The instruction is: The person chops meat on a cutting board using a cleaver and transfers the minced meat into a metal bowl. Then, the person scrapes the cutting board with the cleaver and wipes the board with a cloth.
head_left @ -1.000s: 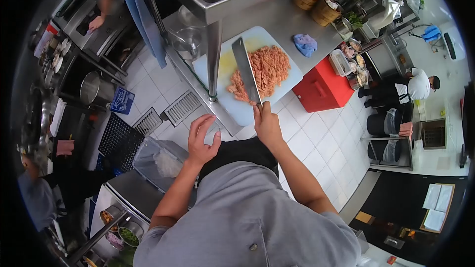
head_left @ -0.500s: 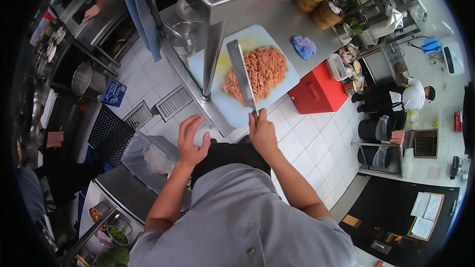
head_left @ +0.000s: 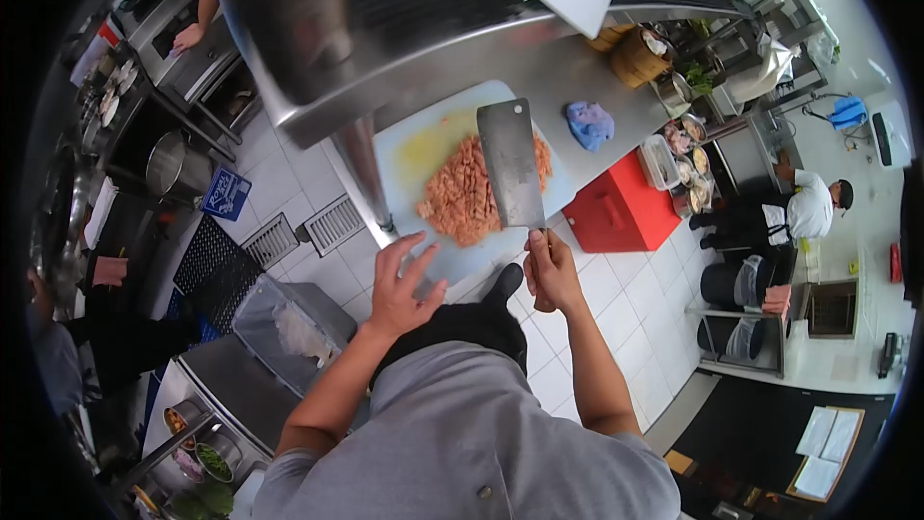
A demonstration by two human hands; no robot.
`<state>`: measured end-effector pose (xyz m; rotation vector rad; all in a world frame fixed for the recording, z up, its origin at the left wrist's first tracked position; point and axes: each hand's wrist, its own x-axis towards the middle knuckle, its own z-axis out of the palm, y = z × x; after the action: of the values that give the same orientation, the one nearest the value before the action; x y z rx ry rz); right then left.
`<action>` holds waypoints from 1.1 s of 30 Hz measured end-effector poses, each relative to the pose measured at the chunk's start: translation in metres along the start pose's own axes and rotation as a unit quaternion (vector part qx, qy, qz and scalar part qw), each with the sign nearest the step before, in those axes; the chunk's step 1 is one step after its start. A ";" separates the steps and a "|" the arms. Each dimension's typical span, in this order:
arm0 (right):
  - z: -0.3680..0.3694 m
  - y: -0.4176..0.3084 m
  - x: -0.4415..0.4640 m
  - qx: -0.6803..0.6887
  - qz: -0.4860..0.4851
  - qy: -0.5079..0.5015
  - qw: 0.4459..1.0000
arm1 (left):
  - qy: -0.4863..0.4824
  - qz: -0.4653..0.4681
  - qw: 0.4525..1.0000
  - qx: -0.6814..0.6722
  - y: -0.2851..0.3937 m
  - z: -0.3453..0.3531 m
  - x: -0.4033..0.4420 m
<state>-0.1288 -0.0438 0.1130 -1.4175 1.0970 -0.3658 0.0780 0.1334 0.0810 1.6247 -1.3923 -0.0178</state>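
My right hand (head_left: 551,273) is wrapped round the handle of a cleaver (head_left: 511,166). The broad face of its blade shows, over the right part of a heap of chopped raw meat (head_left: 456,195); whether blade and meat touch I cannot tell. Under the meat lies a white cutting board (head_left: 404,143) with a yellowish stain at its upper left. My left hand (head_left: 404,287) is empty, fingers spread, near the board's lower left edge. A crumpled blue-purple cloth (head_left: 589,125) rests on the steel counter to the right of the board.
A steel shelf (head_left: 414,67) with papers overhangs the counter. To the right stand a red box (head_left: 621,197) and several food containers. A lined grey bin (head_left: 265,313) is at my left. One person (head_left: 804,207) works at the far right; another person's hand (head_left: 189,38) shows upper left.
The cleaver has moved right and turned from a narrow edge-on view to show its broad face. My right hand has shifted right and down. The view has shifted, with the shelf covering more.
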 end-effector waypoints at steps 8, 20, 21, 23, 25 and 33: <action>-0.138 0.006 0.098 -0.388 -0.270 0.151 0.868 | -0.009 0.005 0.999 0.042 0.021 0.099 0.043; -0.279 0.043 0.289 -0.379 -0.272 0.117 0.877 | 0.106 -0.110 0.982 0.114 0.113 0.223 0.119; -0.290 0.042 0.307 -0.376 -0.282 0.109 0.876 | 0.093 -0.113 0.981 0.131 0.117 0.235 0.118; -0.305 0.033 0.340 -0.410 -0.264 0.105 0.867 | 0.053 -0.115 0.984 0.123 0.129 0.262 0.124; -0.320 0.013 0.365 -0.417 -0.238 0.025 0.877 | 0.003 -0.132 0.987 0.093 0.131 0.288 0.137; -0.328 0.046 0.448 -0.451 -0.297 0.054 0.840 | -0.237 -0.105 0.944 0.202 0.078 0.403 0.243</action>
<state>-0.1774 -0.5794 -0.0340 -2.6331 0.9161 -0.3806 -0.1212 -0.2987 0.0457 2.2129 -1.6499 -0.2808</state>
